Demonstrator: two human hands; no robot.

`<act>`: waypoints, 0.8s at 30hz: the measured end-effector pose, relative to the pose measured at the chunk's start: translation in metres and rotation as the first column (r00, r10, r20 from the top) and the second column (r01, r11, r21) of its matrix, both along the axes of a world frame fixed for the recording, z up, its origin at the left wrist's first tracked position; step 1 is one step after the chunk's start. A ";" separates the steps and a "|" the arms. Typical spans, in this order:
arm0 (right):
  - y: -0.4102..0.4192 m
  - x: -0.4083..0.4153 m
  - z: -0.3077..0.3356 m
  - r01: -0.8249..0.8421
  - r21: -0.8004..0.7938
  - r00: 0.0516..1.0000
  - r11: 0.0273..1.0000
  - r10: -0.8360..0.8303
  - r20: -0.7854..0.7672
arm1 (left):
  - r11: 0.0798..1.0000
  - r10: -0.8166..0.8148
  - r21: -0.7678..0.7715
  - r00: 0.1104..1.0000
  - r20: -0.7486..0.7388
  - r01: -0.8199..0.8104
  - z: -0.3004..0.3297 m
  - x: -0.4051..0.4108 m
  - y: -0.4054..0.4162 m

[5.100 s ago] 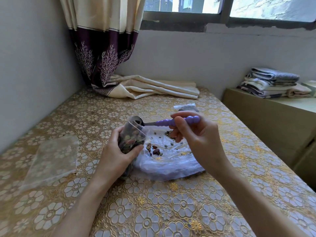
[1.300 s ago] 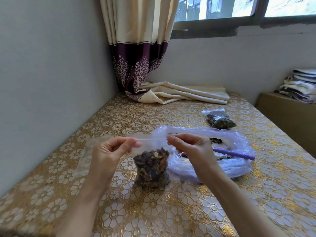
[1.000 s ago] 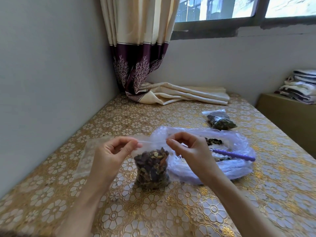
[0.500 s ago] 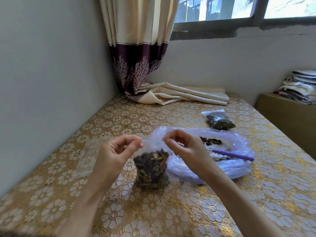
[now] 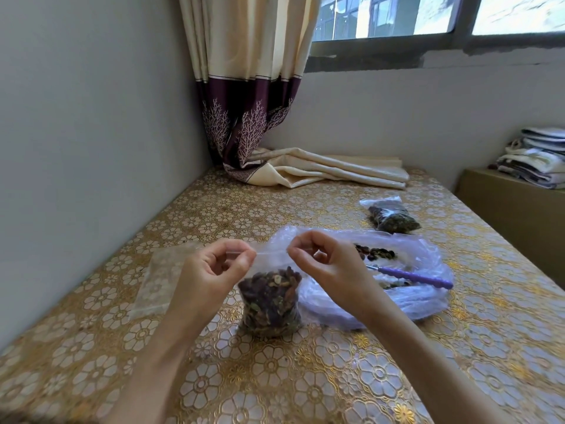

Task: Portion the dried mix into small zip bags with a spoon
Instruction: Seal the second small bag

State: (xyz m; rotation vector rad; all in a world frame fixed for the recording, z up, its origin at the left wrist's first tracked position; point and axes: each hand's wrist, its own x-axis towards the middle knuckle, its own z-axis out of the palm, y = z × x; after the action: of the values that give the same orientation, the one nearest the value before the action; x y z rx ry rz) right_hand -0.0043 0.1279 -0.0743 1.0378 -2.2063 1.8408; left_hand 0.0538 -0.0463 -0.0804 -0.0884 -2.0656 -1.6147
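Note:
A small zip bag [image 5: 269, 301] full of dark dried mix stands upright on the gold floral tablecloth [image 5: 275, 377]. My left hand [image 5: 211, 270] pinches the left end of its top strip. My right hand [image 5: 324, 264] pinches the right end. Behind it lies a large clear plastic bag [image 5: 406, 298] holding scattered dried mix, with the purple-handled spoon [image 5: 409, 275] lying inside it. A second filled small zip bag [image 5: 393, 218] lies farther back on the right.
Empty small zip bags [image 5: 162, 280] lie flat to the left near the wall. A folded cream cloth [image 5: 330, 172] and curtain [image 5: 250, 87] sit at the back. A low cabinet [image 5: 513, 215] with folded laundry [image 5: 535, 160] stands to the right.
Five seconds ago my right hand spooned mix into the bag held by my left. Since then the spoon lies in the large bag and both hands pinch the small bag's top, moving closer together.

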 end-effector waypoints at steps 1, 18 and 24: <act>0.000 0.000 0.000 -0.004 0.007 1.000 1.000 0.004 -0.006 | 1.000 -0.009 -0.020 1.000 0.010 0.010 0.001 0.001 0.000; -0.002 0.001 0.007 -0.059 0.053 0.998 0.997 0.060 -0.021 | 0.959 -0.003 -0.282 0.999 0.036 0.013 0.020 0.007 0.008; -0.005 0.002 0.010 0.006 0.115 0.996 0.993 0.005 -0.090 | 0.954 0.020 -0.299 0.999 0.028 -0.011 0.019 0.001 0.008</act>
State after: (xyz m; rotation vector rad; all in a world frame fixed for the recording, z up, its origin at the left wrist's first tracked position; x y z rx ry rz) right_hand -0.0019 0.1233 -0.0644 1.1163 -2.2831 1.6483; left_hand 0.0553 -0.0385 -0.0614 -0.1524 -2.3144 -1.2897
